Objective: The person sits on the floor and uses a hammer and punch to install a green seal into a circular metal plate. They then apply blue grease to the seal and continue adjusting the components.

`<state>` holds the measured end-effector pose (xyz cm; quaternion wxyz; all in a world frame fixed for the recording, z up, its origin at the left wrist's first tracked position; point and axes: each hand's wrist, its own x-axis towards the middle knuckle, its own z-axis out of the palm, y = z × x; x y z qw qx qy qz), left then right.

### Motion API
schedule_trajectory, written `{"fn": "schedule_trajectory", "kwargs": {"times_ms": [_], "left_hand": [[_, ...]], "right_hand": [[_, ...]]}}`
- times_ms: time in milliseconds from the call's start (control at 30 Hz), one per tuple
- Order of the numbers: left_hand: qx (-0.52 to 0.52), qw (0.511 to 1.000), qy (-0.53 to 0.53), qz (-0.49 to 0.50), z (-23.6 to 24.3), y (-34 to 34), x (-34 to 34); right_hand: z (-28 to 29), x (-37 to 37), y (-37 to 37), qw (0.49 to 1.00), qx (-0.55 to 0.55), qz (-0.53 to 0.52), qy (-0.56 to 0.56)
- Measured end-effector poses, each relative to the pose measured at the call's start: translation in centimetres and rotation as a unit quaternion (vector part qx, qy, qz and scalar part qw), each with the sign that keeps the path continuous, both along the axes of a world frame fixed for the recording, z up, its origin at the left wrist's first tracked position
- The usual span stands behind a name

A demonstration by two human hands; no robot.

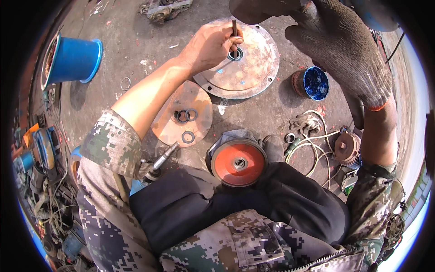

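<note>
My left hand (222, 41) is bare and closed round a short, dark metal rod (234, 28), held upright at the centre hole of a large rusty flanged disc (253, 72) with bolt holes. My right hand (340, 54), in a soiled knitted glove, is raised above and right of the disc, closed on a dark tool (253, 10) that is partly hidden. A thinner rusty plate (170, 131) with several rings (191, 114) lies below my left forearm. A red pulley-like wheel (219, 163) rests by my knees, near a metal shaft (165, 153).
A blue cylinder (74, 59) lies at upper left. A can of blue grease (317, 84) stands right of the disc. Coiled cable (312, 149), crumpled gloves (303, 122) and a rusty motor part (346, 145) are at right. Piled machine parts (50, 181) line the left edge.
</note>
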<state>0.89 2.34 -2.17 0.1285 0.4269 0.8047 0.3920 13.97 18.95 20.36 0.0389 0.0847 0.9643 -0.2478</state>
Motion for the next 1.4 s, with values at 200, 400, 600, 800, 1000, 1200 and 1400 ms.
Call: {"fn": "schedule_trajectory", "kwargs": {"times_ms": [200,400,600,800,1000,1200,1400], "left_hand": [[0.012,0.999,0.004,0.043,-0.3,-2.7,-2.0],[0.012,1.000,0.013,0.012,-1.3,-1.0,-1.6],[0.020,0.998,0.067,0.003,-1.2,-1.5,-1.3],[0.047,0.995,0.083,-0.014,-2.3,0.7,-1.3],[-0.027,0.994,0.108,0.024,-2.2,-0.3,-1.3],[-0.011,0.998,0.039,0.052,0.2,-0.7,-0.8],[0.019,0.999,-0.042,0.009,-1.2,-2.1,-0.6]], "right_hand": [[-7.2,-0.8,4.2,0.994,-0.061,-0.063,-0.058],[-9.4,0.8,6.1,0.998,-0.060,-0.035,-0.008],[-9.4,0.1,5.6,0.997,-0.017,0.002,0.073],[-0.8,0.1,0.3,0.983,-0.066,0.026,0.167],[-3.8,-3.1,0.6,0.998,-0.025,0.060,0.019],[-5.0,-1.3,0.4,0.999,-0.010,0.014,0.041],[-9.7,-0.2,5.5,0.983,-0.167,-0.061,-0.047]]}}
